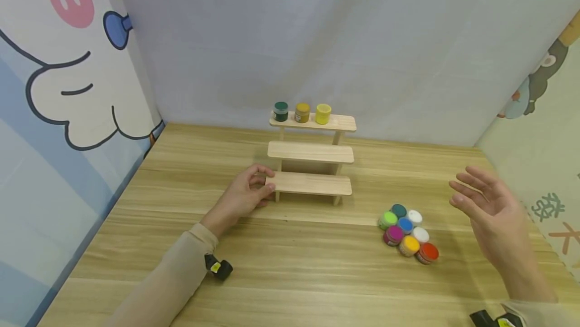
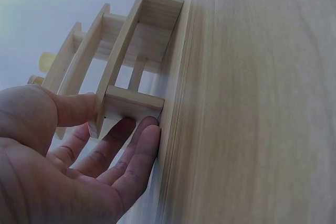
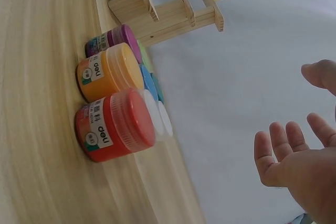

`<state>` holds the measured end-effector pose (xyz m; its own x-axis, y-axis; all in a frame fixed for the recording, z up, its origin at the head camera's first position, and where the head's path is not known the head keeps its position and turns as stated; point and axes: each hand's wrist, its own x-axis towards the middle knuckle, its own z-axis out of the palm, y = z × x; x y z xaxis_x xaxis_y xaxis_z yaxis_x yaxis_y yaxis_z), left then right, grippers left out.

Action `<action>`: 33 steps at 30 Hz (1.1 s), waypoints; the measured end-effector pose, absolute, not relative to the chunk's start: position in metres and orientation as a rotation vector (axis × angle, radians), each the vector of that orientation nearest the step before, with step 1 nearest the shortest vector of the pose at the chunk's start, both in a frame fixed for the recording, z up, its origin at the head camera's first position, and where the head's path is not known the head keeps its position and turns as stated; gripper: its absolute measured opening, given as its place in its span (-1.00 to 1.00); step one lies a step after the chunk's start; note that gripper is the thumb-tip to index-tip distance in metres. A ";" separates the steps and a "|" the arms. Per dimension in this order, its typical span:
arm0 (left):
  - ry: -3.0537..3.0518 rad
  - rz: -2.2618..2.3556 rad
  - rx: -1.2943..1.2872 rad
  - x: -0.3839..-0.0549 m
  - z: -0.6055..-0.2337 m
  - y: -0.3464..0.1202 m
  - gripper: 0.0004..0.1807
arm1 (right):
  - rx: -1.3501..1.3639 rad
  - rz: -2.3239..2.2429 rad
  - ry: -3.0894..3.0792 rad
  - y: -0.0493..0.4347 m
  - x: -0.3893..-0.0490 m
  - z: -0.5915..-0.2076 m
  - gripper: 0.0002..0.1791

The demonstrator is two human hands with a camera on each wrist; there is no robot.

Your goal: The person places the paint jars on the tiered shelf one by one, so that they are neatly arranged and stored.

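A three-tier wooden display shelf (image 1: 310, 152) stands at the back middle of the table. My left hand (image 1: 246, 191) holds the left end of its lowest tier; in the left wrist view the thumb (image 2: 76, 109) lies against the board and the fingers reach beside the leg. On the top tier stand three small paint jars: dark green (image 1: 281, 111), ochre yellow (image 1: 302, 112) and bright yellow (image 1: 323, 114). My right hand (image 1: 491, 211) hovers with loosely bent fingers and nothing in it, right of a cluster of paint jars, including a red jar (image 3: 114, 124) and an orange-yellow jar (image 3: 109, 72).
The cluster on the right also has a purple jar (image 1: 393, 235), a light green jar (image 1: 387, 220), a blue jar (image 1: 405, 225), a teal jar (image 1: 399, 210) and white jars (image 1: 420, 235). A pale cloth wall (image 1: 362, 40) rises behind the wooden table (image 1: 294, 271).
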<state>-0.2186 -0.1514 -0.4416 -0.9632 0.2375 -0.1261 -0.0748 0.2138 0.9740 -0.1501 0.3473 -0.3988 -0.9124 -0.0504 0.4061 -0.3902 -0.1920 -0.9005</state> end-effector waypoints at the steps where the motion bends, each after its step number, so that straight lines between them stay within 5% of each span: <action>1: 2.240 1.820 0.153 -0.218 -0.442 -0.151 -0.69 | 0.513 2.207 -1.838 0.347 -0.149 -0.401 -0.32; 33: 2.258 1.803 0.146 -0.216 -0.439 -0.151 -0.70 | 0.335 2.247 -1.932 0.344 -0.113 -0.456 -0.34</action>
<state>-0.2160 -0.1507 -0.4392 -0.9644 0.2304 -0.1299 -0.0757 0.2304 0.9702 -0.1129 0.3436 -0.4561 -0.9622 -0.0249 0.2713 -0.2645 -0.1531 -0.9522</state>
